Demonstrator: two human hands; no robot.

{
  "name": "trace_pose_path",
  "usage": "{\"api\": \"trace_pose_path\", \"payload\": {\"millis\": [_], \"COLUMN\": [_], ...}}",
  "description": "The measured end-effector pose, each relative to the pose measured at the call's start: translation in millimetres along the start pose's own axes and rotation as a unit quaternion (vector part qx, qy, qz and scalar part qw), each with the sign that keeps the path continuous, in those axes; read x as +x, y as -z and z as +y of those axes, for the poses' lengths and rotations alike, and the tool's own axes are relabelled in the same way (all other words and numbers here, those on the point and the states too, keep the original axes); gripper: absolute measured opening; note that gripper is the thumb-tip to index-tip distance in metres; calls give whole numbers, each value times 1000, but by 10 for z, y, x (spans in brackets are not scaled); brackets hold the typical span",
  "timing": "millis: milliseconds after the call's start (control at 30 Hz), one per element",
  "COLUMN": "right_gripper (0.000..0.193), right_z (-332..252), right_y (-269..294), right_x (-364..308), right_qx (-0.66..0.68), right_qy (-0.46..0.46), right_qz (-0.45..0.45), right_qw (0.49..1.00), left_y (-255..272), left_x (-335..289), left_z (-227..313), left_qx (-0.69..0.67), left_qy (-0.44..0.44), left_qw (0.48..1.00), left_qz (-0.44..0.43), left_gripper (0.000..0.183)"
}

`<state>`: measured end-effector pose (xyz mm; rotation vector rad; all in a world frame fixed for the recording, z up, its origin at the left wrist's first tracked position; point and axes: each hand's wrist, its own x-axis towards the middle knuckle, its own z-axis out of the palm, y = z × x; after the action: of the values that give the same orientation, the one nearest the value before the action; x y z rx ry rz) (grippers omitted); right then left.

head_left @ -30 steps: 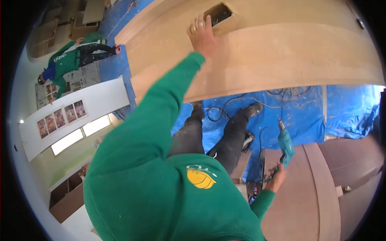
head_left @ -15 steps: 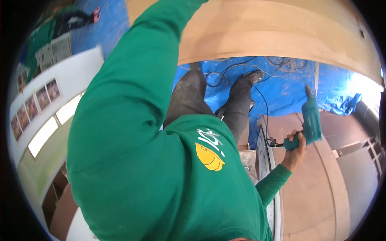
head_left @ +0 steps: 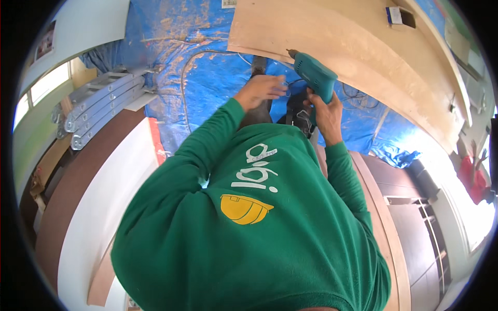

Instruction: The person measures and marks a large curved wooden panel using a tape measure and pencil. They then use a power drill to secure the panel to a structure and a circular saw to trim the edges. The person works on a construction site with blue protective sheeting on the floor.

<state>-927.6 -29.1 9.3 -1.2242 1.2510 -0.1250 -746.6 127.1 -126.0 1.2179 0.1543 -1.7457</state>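
My right hand (head_left: 328,113) is wrapped round the handle of a teal power drill (head_left: 314,76) in front of my body. The drill's tip points to the upper left, near the edge of a large plywood panel (head_left: 332,31). Level with the drill, my left hand (head_left: 261,92) is apart from it, fingers stretched towards it and slightly blurred. I see nothing plainly held in the left hand. My legs and dark shoes show partly below the hands.
Blue sheeting (head_left: 207,78) covers the floor, with a cable (head_left: 184,78) lying across it. A folded metal ladder (head_left: 106,101) lies at the left beside brown and white boards (head_left: 104,197). A small box (head_left: 400,16) rests on the plywood. Brown panels (head_left: 381,207) stand at the right.
My right hand has brought the drill from the far right in front of my body. My left arm has come down from the plywood, and its hand is now visible. The view has shifted.
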Motion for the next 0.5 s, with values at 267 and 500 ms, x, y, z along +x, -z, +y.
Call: {"api": "trace_pose_path", "payload": {"millis": [267,500], "right_gripper": [35,23], "right_z": [203,195], "right_y": [-230,-221], "right_x": [421,482], "right_qx": [-106,20], "right_qy": [55,-14], "right_qz": [44,18], "right_qw": [992,1000], "left_y": [-784,-732], "left_x": [547,589], "left_z": [236,272], "left_qx": [-252,-263], "left_qy": [6,41], "left_qw": [962,961], "left_qz": [-106,-79], "left_gripper": [57,42]}}
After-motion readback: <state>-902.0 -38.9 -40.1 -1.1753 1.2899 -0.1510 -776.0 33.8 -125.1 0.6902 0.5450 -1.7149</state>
